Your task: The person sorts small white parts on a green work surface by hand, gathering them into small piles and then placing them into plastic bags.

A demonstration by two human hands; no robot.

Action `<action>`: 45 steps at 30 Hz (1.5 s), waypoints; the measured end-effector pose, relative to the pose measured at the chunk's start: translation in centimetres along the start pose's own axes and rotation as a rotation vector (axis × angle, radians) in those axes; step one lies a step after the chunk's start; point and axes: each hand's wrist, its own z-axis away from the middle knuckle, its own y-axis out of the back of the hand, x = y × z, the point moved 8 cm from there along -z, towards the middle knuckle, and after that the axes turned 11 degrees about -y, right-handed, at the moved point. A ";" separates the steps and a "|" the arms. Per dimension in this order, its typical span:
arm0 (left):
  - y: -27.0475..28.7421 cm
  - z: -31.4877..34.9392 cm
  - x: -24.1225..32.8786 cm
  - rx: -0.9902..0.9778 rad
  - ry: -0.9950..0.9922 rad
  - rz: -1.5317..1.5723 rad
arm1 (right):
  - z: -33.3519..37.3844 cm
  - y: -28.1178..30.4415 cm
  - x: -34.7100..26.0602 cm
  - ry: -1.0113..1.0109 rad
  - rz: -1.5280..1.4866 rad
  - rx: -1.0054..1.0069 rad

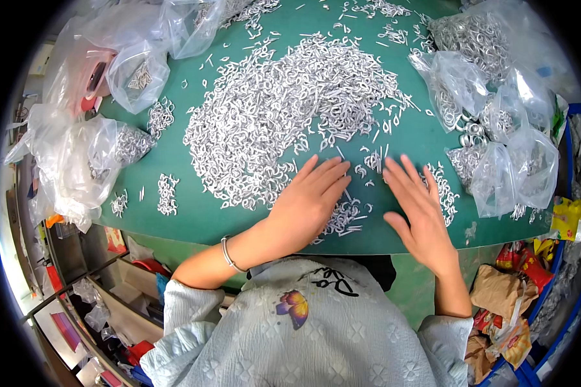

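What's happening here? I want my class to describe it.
A person in a pale textured top is at a green table, both palms down. The left hand, fairly flat, is at the lower right edge of a large heap of small silvery pieces, beside a smaller silvery cluster. The right hand, spread open, is beside another silvery cluster. Neither visibly grips anything. Clear plastic bags holding silvery pieces sit on both sides.

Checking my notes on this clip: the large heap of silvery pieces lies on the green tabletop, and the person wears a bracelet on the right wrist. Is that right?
Not quite: the head view shows the bracelet on the left wrist. The large heap of silvery pieces does lie on the green tabletop.
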 end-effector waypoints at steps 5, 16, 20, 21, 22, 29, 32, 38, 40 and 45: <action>0.7 0.0 -0.1 -0.003 -0.030 -0.059 | -0.7 -1.1 -1.4 0.007 0.140 0.023; 0.2 1.1 0.7 0.029 -0.040 0.001 | 1.5 -0.2 -1.5 -0.023 0.070 0.014; 0.2 1.1 0.8 0.038 -0.027 0.022 | 1.2 -1.8 -2.5 0.070 0.099 -0.017; 0.2 1.1 0.8 0.049 -0.029 0.024 | 1.4 -1.7 -2.4 0.047 0.123 -0.019; 0.5 1.1 0.8 0.059 -0.029 0.026 | 1.7 -1.3 -2.1 0.023 0.147 -0.021; 0.5 0.6 1.1 0.088 -0.046 0.038 | 4.6 0.2 -0.3 -0.135 0.220 0.014; 0.1 0.1 1.4 0.063 -0.036 0.006 | 4.9 0.9 0.5 -0.187 0.273 0.086; -1.0 0.0 2.5 0.008 -0.095 0.062 | 1.4 0.6 -1.8 -0.052 0.048 0.119; -0.8 0.1 2.5 0.017 -0.095 0.085 | 0.0 -0.4 -1.6 -0.024 0.059 0.105; 0.2 1.0 1.4 0.081 -0.037 0.073 | 0.7 -0.2 -0.3 -0.092 0.175 0.083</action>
